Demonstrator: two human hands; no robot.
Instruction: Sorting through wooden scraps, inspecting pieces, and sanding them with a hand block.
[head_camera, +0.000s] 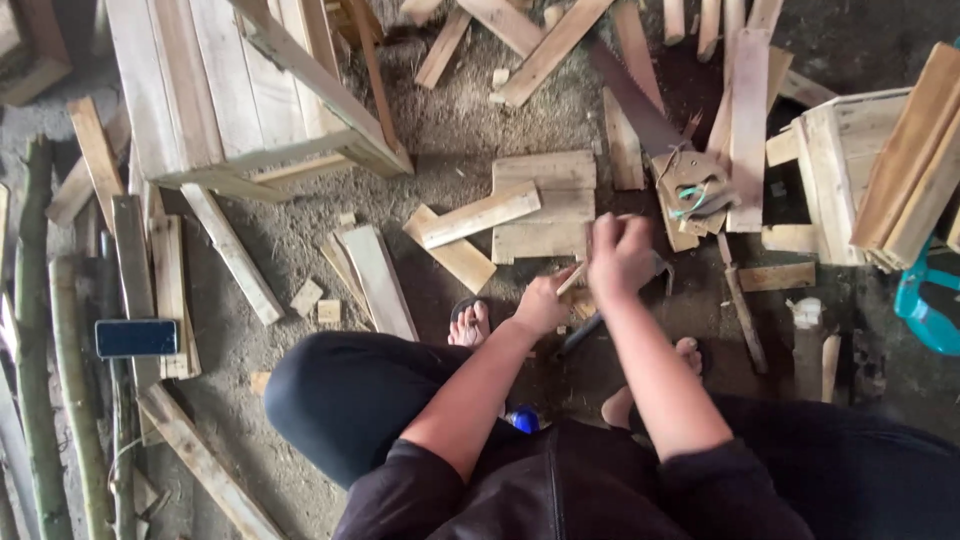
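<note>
Knees bent, you squat over the dirt. Your left hand (543, 303) pinches a small wood strip (569, 281) upright; your right hand (619, 257) is clenched on a blurred tool. Beyond, a plank panel (545, 205) lies assembled, a handsaw (660, 135) idle, loose slats (372, 275) remaining.

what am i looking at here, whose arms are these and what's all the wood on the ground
This is one picture from a camera worn on a person's head, looking down at their own arms and knees as they squat on a dirt floor. The left hand steadies a small pale wood strip. The right hand is closed around a tool, blurred, so I cannot tell which kind. Around them lie pale flat wooden boards, a rusty hand saw, an open pale wooden crate and a dark flat phone.
</note>
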